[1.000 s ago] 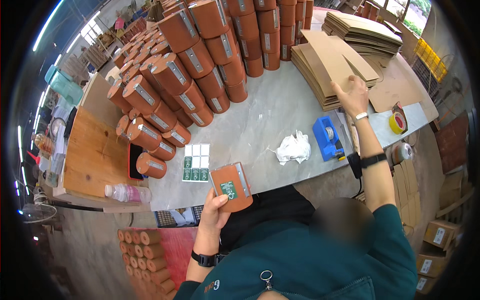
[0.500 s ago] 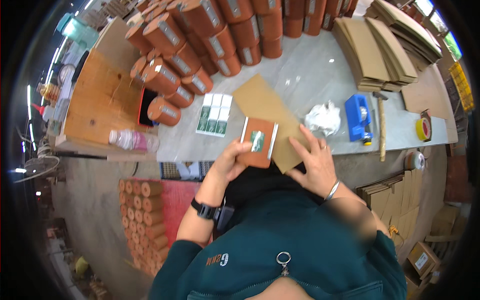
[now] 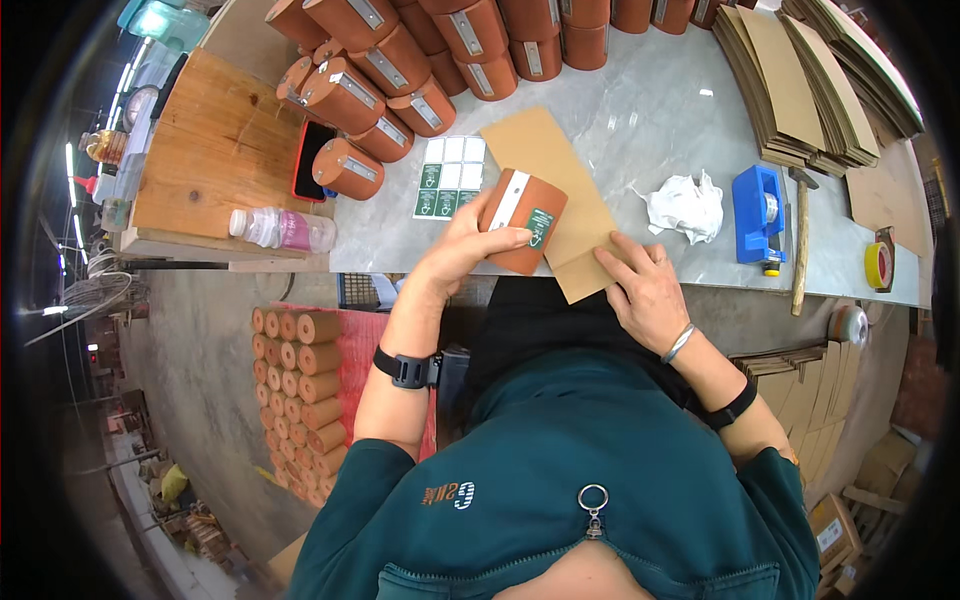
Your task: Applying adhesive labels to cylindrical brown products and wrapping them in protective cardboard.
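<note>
My left hand [image 3: 468,240] is closed around a short reddish-brown cylinder [image 3: 512,245], held tilted above the table's front edge. A pale metal strip runs along its side, and a small green label [image 3: 541,226] sits beside my thumb. Under and beside the cylinder lies a long brown cardboard sheet [image 3: 545,150], its near end sticking out past the table edge. My right hand [image 3: 648,295] grips that near end by its right edge, with fingers on top near a crease. A sheet of white and green labels [image 3: 447,180] lies to the left of the cardboard.
Similar cylinders [image 3: 385,60] are stacked at the back of the table. To the right are crumpled white paper [image 3: 686,208], a blue tape dispenser [image 3: 757,215], a hammer [image 3: 801,240], a yellow tape roll [image 3: 879,265] and cardboard stacks [image 3: 790,90]. A bottle [image 3: 282,229] lies at the left.
My left hand has turned the cylinder, so its metal strip now faces up and the label sits further right. My right fingers have closed in on the cardboard's edge. The view has shifted.
</note>
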`<move>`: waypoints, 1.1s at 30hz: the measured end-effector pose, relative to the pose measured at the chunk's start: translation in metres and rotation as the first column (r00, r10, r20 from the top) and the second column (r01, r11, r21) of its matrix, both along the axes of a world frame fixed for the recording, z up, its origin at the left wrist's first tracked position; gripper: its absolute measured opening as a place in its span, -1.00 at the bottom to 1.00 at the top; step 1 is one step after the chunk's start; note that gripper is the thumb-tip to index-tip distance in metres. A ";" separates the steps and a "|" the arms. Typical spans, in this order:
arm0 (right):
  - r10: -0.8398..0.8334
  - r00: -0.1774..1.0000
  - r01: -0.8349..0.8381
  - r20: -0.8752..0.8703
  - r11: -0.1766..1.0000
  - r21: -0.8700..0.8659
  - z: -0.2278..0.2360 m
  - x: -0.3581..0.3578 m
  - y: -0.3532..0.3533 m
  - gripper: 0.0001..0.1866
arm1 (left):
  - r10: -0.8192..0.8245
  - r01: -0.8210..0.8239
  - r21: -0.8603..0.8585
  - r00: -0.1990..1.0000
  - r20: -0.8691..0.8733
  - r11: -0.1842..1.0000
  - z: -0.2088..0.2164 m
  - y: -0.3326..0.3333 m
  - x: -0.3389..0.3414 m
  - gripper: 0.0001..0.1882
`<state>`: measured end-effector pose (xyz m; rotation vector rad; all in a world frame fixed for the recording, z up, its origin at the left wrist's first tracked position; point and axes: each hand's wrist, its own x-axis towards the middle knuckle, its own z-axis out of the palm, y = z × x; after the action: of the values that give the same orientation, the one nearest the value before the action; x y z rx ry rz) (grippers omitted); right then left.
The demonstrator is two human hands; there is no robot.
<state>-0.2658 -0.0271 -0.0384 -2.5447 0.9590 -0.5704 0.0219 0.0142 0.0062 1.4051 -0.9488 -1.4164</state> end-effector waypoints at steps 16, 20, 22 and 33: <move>0.001 1.000 -0.001 0.003 1.000 0.004 0.004 0.000 -0.001 -0.50 | 0.006 0.278 -0.218 0.606 0.796 0.935 -0.012 -0.059 -0.017 -0.02; 0.004 1.000 -0.004 0.009 1.000 0.004 0.004 0.001 -0.002 -0.50 | 0.002 0.269 -0.210 0.610 0.792 0.940 -0.015 -0.059 -0.016 -0.03; 0.003 1.000 -0.003 0.010 1.000 0.002 0.004 0.001 -0.002 -0.50 | 0.010 0.271 -0.219 0.607 0.795 0.937 -0.016 -0.060 -0.016 -0.04; -0.001 1.000 0.001 -0.016 1.000 0.015 0.005 0.000 -0.003 -0.48 | -0.016 0.280 -0.199 0.613 0.790 0.939 -0.018 -0.062 -0.015 -0.03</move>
<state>-0.2653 -0.0302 -0.0333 -2.5397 0.9662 -0.5423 0.0074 -0.0482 -0.0116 1.7482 -1.8013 -0.6469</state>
